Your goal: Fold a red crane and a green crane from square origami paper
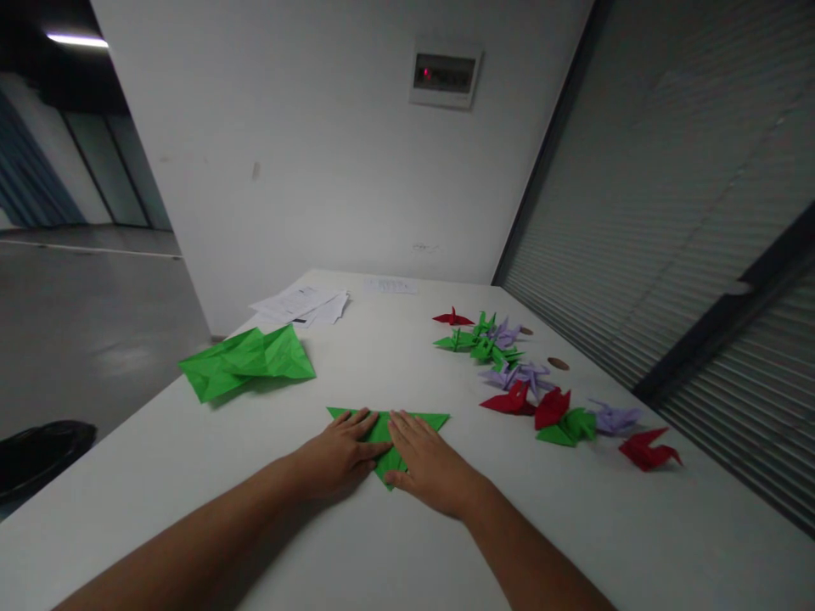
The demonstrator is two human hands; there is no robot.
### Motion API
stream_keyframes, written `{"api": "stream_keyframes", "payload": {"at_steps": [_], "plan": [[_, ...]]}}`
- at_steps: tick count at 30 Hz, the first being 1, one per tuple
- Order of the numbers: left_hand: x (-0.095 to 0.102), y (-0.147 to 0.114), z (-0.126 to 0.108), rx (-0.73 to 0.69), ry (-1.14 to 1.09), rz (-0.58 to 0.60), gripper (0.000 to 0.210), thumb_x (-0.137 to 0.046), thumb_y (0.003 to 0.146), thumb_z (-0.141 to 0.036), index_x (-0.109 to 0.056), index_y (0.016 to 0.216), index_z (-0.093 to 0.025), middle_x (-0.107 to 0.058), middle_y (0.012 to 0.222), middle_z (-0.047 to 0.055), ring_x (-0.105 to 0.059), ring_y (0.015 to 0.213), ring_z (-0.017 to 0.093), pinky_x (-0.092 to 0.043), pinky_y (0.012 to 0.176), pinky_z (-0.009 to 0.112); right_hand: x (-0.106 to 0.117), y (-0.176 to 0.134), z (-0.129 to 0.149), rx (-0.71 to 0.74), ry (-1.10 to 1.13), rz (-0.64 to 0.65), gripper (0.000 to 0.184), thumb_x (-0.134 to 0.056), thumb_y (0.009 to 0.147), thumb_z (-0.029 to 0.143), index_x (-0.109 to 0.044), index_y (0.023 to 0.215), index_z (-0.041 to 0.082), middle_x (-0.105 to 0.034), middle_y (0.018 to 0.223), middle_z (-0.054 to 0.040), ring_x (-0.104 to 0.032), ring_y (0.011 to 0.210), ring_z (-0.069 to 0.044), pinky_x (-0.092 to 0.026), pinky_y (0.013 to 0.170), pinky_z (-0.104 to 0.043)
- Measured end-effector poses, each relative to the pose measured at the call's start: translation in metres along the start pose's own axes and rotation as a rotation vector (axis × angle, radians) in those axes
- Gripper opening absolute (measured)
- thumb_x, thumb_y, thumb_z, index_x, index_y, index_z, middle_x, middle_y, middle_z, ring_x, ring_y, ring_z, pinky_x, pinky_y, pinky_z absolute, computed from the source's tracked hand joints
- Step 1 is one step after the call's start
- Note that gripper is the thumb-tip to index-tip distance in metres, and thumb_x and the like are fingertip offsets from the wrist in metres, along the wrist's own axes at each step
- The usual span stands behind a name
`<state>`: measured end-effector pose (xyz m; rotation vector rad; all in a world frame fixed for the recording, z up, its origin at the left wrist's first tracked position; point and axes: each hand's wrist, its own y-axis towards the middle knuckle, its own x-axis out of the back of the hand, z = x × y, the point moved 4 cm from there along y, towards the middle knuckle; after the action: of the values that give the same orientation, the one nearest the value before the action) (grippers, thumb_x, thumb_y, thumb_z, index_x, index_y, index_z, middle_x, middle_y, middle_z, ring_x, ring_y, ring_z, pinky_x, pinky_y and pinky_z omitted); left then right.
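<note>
A green sheet of origami paper (390, 465), folded into a triangle, lies on the white table with its long edge away from me and one corner towards me. My left hand (340, 452) rests flat on its left part, fingers stretched out. On the right part, my right hand (428, 462) lies flat too, its fingers extended and close to the fold's far edge. Neither hand grips anything. The hands cover much of the paper's surface.
Creased green sheets (251, 361) lie at the left table edge, near printed papers (302, 304). Along the right are several folded paper cranes, including a red crane (649, 450) and a lilac crane (615, 417). A black bin (47, 450) stands left of the table (356, 560).
</note>
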<state>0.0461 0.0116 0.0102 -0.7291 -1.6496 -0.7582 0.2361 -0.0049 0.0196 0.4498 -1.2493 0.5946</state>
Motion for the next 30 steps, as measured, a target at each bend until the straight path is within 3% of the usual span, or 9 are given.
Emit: {"api": "stream_keyframes", "payload": {"at_steps": [5, 11, 19, 25, 30], "plan": [[0.001, -0.002, 0.004, 0.03, -0.015, 0.017, 0.052, -0.056, 0.099, -0.029, -0.048, 0.15, -0.036, -0.032, 0.164, 0.016, -0.03, 0.149, 0.045, -0.031, 0.114, 0.069, 0.009, -0.009, -0.017, -0.065, -0.011, 0.011, 0.08, -0.029, 0.101, 0.068, -0.031, 0.16, 0.013, -0.021, 0.168, -0.0158, -0.013, 0.156, -0.032, -0.015, 0.126, -0.052], [0.005, -0.003, 0.012, 0.075, -0.066, 0.002, 0.047, -0.049, 0.102, -0.035, -0.052, 0.149, -0.03, -0.034, 0.163, 0.016, -0.032, 0.149, 0.041, -0.033, 0.117, 0.063, 0.007, -0.008, -0.038, -0.172, -0.048, -0.011, 0.079, -0.028, 0.101, 0.067, -0.028, 0.161, 0.016, -0.022, 0.168, -0.0142, -0.016, 0.156, -0.032, -0.014, 0.125, -0.053], [0.011, -0.003, 0.022, 0.205, -0.075, -0.041, 0.044, -0.042, 0.104, -0.038, -0.061, 0.139, -0.02, -0.047, 0.152, 0.02, -0.041, 0.146, 0.034, -0.036, 0.12, 0.049, 0.005, -0.01, -0.052, -0.29, -0.108, -0.056, 0.085, -0.024, 0.101, 0.068, -0.028, 0.159, 0.006, -0.022, 0.167, -0.0179, -0.02, 0.156, -0.029, -0.013, 0.126, -0.051], [0.009, -0.003, 0.027, 0.331, -0.038, -0.028, 0.047, -0.055, 0.097, -0.035, -0.059, 0.14, -0.016, -0.046, 0.153, 0.022, -0.042, 0.145, 0.035, -0.035, 0.121, 0.048, 0.005, -0.011, -0.059, -0.361, -0.145, -0.07, 0.084, -0.022, 0.101, 0.067, -0.03, 0.159, 0.006, -0.023, 0.166, -0.0189, -0.021, 0.155, -0.03, -0.013, 0.125, -0.052], [0.007, -0.004, 0.027, 0.354, -0.027, -0.018, 0.05, -0.058, 0.095, -0.037, -0.058, 0.139, -0.014, -0.045, 0.154, 0.023, -0.04, 0.146, 0.035, -0.035, 0.121, 0.049, 0.002, -0.012, -0.069, -0.424, -0.15, -0.094, 0.083, -0.023, 0.101, 0.067, -0.031, 0.159, 0.008, -0.025, 0.166, -0.0184, -0.021, 0.155, -0.03, -0.012, 0.125, -0.052]]}}
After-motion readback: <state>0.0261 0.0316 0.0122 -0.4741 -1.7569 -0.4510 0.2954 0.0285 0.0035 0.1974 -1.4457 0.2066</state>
